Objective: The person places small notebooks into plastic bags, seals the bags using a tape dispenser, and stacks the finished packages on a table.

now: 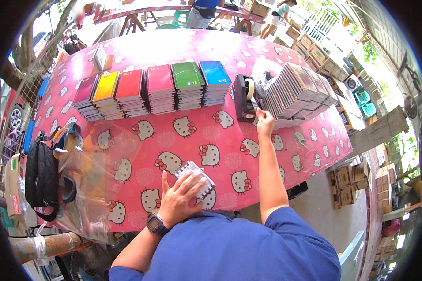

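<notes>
My left hand (182, 193) rests over a small pack of spiral notebooks (195, 177) at the table's near edge, holding it with fingers spread across its top. The pack looks wrapped in clear plastic. On the far right, my right arm reaches to a black tape dispenser (240, 98) carrying a roll of tape (249, 87). My right hand (266, 122) is pinched at the dispenser's near end, on what looks like the tape's free end; the strip itself is hardly visible.
Several stacks of coloured spiral notebooks (160, 89) line the table's middle. Wrapped notebooks (297, 93) are piled right of the dispenser. Clear plastic sheets (94, 182) and a black bag (42, 173) lie at left. Cardboard boxes (347, 185) stand beyond; other people are in the background.
</notes>
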`<state>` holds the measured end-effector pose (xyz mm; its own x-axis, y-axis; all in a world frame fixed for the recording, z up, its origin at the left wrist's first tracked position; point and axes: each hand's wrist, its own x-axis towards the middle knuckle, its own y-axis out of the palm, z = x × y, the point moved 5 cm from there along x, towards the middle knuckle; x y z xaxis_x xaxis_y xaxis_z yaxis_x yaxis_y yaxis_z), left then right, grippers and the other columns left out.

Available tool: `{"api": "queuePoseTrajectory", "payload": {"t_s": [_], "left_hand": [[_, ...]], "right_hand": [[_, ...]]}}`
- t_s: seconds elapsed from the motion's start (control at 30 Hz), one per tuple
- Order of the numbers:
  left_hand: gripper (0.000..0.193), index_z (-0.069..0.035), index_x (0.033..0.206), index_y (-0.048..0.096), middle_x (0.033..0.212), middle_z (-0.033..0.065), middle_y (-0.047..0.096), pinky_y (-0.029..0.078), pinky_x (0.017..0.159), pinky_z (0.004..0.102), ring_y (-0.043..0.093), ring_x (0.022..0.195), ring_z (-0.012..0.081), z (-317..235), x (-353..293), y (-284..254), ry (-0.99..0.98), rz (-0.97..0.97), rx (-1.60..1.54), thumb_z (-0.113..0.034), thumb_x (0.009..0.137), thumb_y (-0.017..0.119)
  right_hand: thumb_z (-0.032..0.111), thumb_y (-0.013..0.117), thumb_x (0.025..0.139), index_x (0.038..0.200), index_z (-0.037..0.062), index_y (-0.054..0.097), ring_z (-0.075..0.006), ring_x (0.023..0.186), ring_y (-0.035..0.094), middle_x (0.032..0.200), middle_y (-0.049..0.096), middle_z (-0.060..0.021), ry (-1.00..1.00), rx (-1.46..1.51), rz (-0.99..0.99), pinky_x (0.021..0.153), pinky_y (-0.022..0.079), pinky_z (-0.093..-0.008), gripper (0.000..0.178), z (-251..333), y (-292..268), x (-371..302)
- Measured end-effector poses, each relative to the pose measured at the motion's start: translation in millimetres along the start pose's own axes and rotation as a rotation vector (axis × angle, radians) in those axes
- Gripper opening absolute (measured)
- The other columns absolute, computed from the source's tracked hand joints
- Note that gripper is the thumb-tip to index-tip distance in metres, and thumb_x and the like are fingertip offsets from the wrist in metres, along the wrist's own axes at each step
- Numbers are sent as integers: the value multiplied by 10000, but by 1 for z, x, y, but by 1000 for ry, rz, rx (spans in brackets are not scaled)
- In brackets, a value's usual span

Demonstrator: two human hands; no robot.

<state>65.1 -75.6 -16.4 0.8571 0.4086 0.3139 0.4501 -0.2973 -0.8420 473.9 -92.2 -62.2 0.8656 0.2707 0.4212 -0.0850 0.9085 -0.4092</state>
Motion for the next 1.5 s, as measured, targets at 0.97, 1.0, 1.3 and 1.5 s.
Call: {"api": "queuePoseTrajectory", "payload": {"t_s": [0.97, 1.0, 1.3, 1.5], "left_hand": [[748, -228, 1217, 500, 1369, 135, 307, 33, 1025, 668, 165, 1342, 346, -5, 34, -3, 124, 187, 170, -478, 557, 746], [742, -226, 1209, 494, 1349, 130, 318, 32, 1027, 666, 177, 1334, 346, -3, 30, -1, 129, 187, 174, -478, 560, 751], [939, -241, 1402, 290, 1437, 35, 280, -126, 975, 690, 69, 1391, 318, -8, 29, 0, 229, 283, 173, -238, 583, 749], [863, -141, 1293, 383, 1131, 77, 558, 118, 1038, 568, 511, 1116, 259, 8, 57, -34, 311, -5, 120, -332, 570, 813]], "right_hand": [[391, 755, 676, 765, 23, 664, -163, 555, 558, 605, 603, -79, -385, -203, 1601, 526, 444, -327, 389, 165, 35, -156], [396, 747, 705, 760, 24, 657, -131, 550, 525, 588, 582, -43, -335, -134, 1648, 518, 422, -313, 387, 165, 33, -155], [421, 668, 745, 921, 65, 625, -104, 625, 504, 709, 560, 22, 414, 323, 1593, 549, 412, -260, 400, 41, 49, -216], [418, 747, 686, 1016, 18, 578, -197, 791, 595, 813, 618, -113, 135, 278, 880, 706, 472, -330, 545, 103, -21, -190]]}}
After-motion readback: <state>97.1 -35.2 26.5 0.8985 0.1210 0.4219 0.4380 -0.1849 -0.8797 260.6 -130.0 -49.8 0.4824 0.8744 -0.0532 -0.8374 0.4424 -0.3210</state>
